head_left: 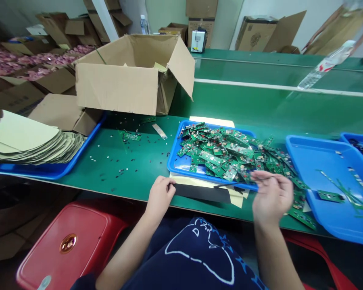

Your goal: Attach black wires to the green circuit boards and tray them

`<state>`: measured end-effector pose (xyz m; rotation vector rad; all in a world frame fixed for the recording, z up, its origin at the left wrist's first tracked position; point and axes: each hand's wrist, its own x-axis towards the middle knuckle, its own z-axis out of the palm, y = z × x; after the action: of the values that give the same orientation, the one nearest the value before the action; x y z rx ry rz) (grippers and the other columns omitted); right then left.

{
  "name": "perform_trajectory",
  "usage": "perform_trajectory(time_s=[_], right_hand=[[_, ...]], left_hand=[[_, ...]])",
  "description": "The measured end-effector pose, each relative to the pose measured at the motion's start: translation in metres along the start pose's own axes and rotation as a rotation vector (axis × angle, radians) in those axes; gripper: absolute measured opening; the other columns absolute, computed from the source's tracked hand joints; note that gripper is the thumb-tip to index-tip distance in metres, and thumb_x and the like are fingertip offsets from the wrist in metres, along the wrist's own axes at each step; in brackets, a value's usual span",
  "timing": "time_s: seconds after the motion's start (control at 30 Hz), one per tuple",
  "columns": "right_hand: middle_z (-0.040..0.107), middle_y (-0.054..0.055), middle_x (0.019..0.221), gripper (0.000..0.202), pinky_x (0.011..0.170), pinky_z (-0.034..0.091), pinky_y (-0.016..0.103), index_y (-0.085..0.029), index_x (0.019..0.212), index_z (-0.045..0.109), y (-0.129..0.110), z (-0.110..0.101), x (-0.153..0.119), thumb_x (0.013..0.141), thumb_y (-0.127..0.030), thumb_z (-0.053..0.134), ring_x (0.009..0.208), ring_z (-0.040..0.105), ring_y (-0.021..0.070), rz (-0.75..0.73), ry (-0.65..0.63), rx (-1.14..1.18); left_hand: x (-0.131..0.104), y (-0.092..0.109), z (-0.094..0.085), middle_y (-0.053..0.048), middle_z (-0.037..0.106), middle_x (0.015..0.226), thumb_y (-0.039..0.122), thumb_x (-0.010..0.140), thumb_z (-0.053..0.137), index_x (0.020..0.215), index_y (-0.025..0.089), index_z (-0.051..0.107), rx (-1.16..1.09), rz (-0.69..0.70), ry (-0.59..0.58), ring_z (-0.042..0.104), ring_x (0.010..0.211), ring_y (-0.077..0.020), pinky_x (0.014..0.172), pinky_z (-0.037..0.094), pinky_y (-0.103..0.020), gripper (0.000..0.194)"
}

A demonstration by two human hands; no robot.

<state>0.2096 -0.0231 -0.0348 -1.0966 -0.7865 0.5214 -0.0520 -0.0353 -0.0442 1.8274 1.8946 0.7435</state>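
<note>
My left hand [161,197] pinches the left end of a flat black sheet [202,192] between thumb and fingers. The sheet lies along the table's front edge, partly over pale yellow paper [237,199]. In my right hand [272,195], fingers closed and slightly blurred, is a thin black strip [230,185]; its free end points left, above the sheet. Whether the strip touches the sheet I cannot tell. Just behind both hands, a blue tray [173,161] is heaped with green circuit boards [218,151], which spill over its right side toward my right hand.
On the right, another blue tray [311,151] holds a circuit board [330,196] and green strips. A large cardboard box [117,86] stands behind. Stacked yellow sheets [33,137] lie at the left. Small bits litter the green table [130,173]. A plastic bottle [326,64] stands back right; a red stool [78,237] is below.
</note>
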Motion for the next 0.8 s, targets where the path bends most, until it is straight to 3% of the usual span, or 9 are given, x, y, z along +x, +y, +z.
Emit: perform_trajectory(time_s=[0.13,0.23,0.33,0.47,0.6,0.7,0.8], right_hand=[[0.06,-0.002,0.058,0.015,0.051,0.047,0.028,-0.021,0.083,0.051,-0.017,-0.031,0.032,0.074,-0.011,0.045,0.051,0.059,0.0147,-0.206,0.35,0.104],[0.057,-0.004,0.06,0.021,0.043,0.042,0.026,-0.022,0.083,0.053,-0.033,-0.043,0.038,0.07,-0.006,0.051,0.046,0.055,0.0133,-0.354,0.39,0.056],[0.057,-0.004,0.07,0.02,0.043,0.044,0.026,-0.021,0.085,0.056,-0.042,-0.04,0.025,0.069,-0.009,0.061,0.046,0.055,0.0114,-0.354,0.233,-0.082],[0.061,-0.001,0.067,0.012,0.052,0.05,0.029,-0.017,0.091,0.059,-0.036,-0.022,-0.002,0.079,-0.018,0.06,0.051,0.06,0.0127,-0.276,-0.114,-0.306],[0.065,0.002,0.071,0.021,0.063,0.055,0.033,-0.019,0.104,0.06,-0.022,-0.009,-0.018,0.085,-0.019,0.052,0.06,0.064,0.0147,-0.244,-0.334,-0.377],[0.066,0.003,0.073,0.024,0.066,0.056,0.035,-0.02,0.109,0.059,-0.018,-0.002,-0.02,0.087,-0.02,0.049,0.065,0.065,0.0159,-0.215,-0.433,-0.396],[0.068,0.005,0.078,0.032,0.065,0.058,0.035,-0.021,0.12,0.053,-0.018,0.005,-0.017,0.089,-0.022,0.046,0.066,0.066,0.0163,-0.195,-0.507,-0.406]], left_hand=[[-0.002,0.003,0.0,-0.002,0.054,0.073,0.013,0.078,0.045,0.081,0.017,0.061,0.184,0.02,-0.011,0.056,0.062,-0.0145,0.063,0.048,-0.026,0.017],[-0.006,0.014,-0.008,-0.008,0.055,0.085,0.018,0.083,0.045,0.093,0.014,0.059,0.499,0.004,-0.037,0.057,0.068,-0.019,0.058,0.047,-0.028,0.018],[0.001,0.034,-0.019,-0.014,0.054,0.094,0.023,0.081,0.051,0.09,0.012,0.06,0.683,0.062,-0.01,0.056,0.081,-0.0261,0.062,0.047,-0.032,0.016],[0.034,0.065,-0.013,-0.011,0.056,0.093,0.028,0.087,0.047,0.095,0.014,0.059,0.434,0.279,0.032,0.055,0.087,-0.0237,0.075,0.046,-0.034,0.02],[0.072,0.081,0.017,-0.014,0.057,0.089,0.039,0.083,0.053,0.089,0.011,0.06,0.295,0.193,-0.073,0.054,0.088,-0.0284,0.075,0.044,-0.038,0.029],[0.086,0.08,0.036,-0.009,0.056,0.081,0.028,0.076,0.063,0.076,0.014,0.057,0.0,0.117,-0.055,0.053,0.087,-0.0261,0.077,0.042,-0.037,0.015],[0.092,0.074,0.043,-0.004,0.056,0.074,0.019,0.073,0.063,0.07,0.016,0.053,-0.242,0.091,-0.057,0.054,0.075,-0.0197,0.073,0.043,-0.033,0.011]])
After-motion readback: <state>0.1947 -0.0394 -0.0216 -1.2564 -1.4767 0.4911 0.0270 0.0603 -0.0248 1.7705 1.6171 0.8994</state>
